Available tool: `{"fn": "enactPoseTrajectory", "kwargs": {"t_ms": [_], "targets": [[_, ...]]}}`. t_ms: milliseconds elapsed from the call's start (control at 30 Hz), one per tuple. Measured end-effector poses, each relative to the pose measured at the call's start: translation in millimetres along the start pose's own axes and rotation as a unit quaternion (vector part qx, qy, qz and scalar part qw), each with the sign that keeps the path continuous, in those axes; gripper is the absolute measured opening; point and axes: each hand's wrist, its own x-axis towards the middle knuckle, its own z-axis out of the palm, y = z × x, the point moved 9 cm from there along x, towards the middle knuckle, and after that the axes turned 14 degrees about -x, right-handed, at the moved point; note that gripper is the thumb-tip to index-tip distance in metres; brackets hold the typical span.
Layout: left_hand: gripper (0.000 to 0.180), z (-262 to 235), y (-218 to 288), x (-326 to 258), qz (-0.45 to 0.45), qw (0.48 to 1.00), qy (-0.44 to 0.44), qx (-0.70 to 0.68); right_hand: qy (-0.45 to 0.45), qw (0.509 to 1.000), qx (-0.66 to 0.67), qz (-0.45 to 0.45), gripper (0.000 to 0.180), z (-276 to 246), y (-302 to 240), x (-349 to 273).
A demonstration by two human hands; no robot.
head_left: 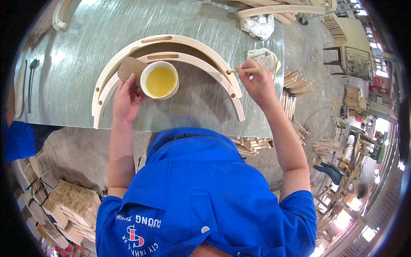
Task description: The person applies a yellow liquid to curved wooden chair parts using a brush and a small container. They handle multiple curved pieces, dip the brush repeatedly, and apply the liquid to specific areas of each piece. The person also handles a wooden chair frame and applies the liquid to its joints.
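The left forearm comes up from the near side almost straight, bent at the elbow, and the left hand (129,99) is turned palm inward near the left limb of the arches. Its thumb lies on a brown flat piece (131,68) and its fingers are curled at the side of a white cup (146,88) of yellow liquid (160,82), gripping the two together; the underside of the hold is hidden. The right arm reaches farther out, angled inward from the elbow, with the right hand (259,81) beyond the right limb. Its thumb and fingers pinch a short wooden stick (245,70), which points left, its tip at a hole near the right end of the outer wooden arch (195,42). The inner wooden arch (195,61) lies just nearer, and both open toward the person.

The near edge of the sheet-covered table (64,96) runs close to both arches' ends. To the left, the tabletop stretches well away to a dark rod (31,83). To the right, a crumpled white cloth (263,56) lies just past the right hand, close to the right edge.
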Motion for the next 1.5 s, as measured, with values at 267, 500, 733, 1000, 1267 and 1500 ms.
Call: {"fn": "enactPoseTrajectory", "kwargs": {"t_ms": [267,500,733,1000,1267,1500], "targets": [[0.028,17,-26,-9,-0.057,0.998,0.029,-0.022,-0.021,0.998,0.002,0.055,0.014,1,1,-3],[0.025,25,-50,-17,-0.12,0.993,0.011,0.008,-0.015,0.999,-0.003,0.047,0.015,-3,5,-4],[0.027,33,-52,-21,-0.097,0.995,0.015,0.02,-0.006,0.999,-0.02,0.035,0.016,-5,2,-2],[0.027,42,-51,-20,-0.029,0.996,0.014,0.084,0.033,0.997,0.021,0.069,0.017,-18,8,-8],[0.026,67,-55,-26,0.016,0.994,-0.01,0.104,0.05,0.966,0.236,0.093,0.022,-28,-34,-25],[0.027,67,-57,-36,0.005,0.998,-0.002,0.057,0.091,0.835,0.505,0.198,0.014,-4,-1,-44]]}}
